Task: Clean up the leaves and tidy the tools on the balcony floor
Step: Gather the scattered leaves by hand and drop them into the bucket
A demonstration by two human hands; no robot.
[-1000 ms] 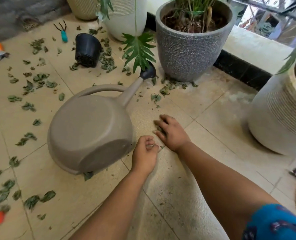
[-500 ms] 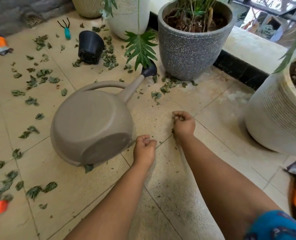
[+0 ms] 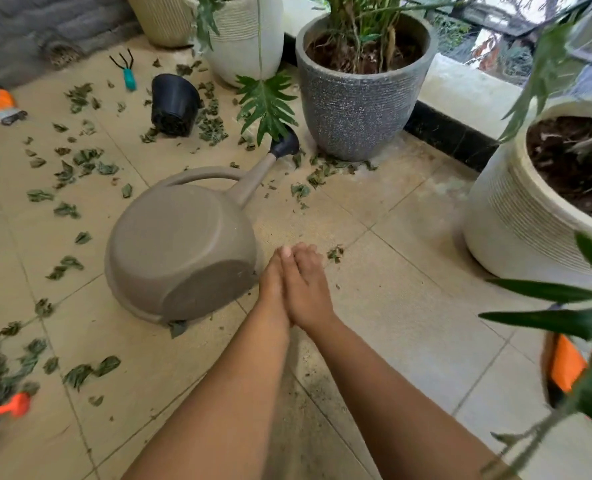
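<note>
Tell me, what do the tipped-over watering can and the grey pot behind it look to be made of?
Watering can: probably plastic, matte taupe, smooth with a moulded base rim. Grey pot: speckled, finely ridged surface, perhaps stone-look ceramic or resin; the look leaves it open.

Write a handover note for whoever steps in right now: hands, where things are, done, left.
Hands: left hand and right hand are pressed together just right of the watering can; whether leaves are between them cannot be seen.
Things: watering can lies tipped on its side, spout toward the grey pot. Black pot also lies tipped over. Teal hand rake lies on the floor behind it. Leaves are scattered left of the can; one leaf lies by the fingertips.
Done: tiles near the hands look mostly leaf-free.
Left: most leaves, both tipped items, the tools.
</note>
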